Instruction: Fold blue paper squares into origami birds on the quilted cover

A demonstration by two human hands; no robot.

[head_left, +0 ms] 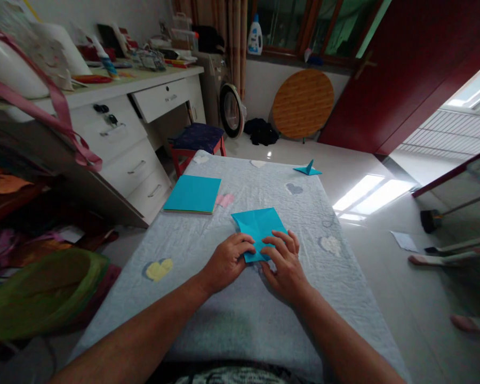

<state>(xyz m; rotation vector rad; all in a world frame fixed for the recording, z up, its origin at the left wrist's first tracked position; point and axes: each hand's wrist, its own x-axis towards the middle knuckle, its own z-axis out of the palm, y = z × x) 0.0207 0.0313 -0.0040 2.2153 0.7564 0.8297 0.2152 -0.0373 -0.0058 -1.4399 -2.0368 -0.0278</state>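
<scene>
A folded sheet of blue paper [260, 221] lies on the cloth-covered table in front of me, with faint creases across it. My left hand [230, 258] grips its lower left edge, fingers curled over the top and the thumb low by the edge. On the lower right side, the fingers of my right hand [285, 261] rest bent over the sheet, with the thumb at the near edge. Both hands partly cover the paper. Up and to the left sits a stack of square blue paper [194, 193]. A small folded blue paper figure [308, 169] stands at the far right corner.
The table [232, 314] wears a pale cloth with heart patterns. A stool [198, 137] stands behind it, beside a white desk [116, 133] with drawers. At the left is a green-lined bin [48, 293]. A round wooden board [303, 104] leans against the far wall.
</scene>
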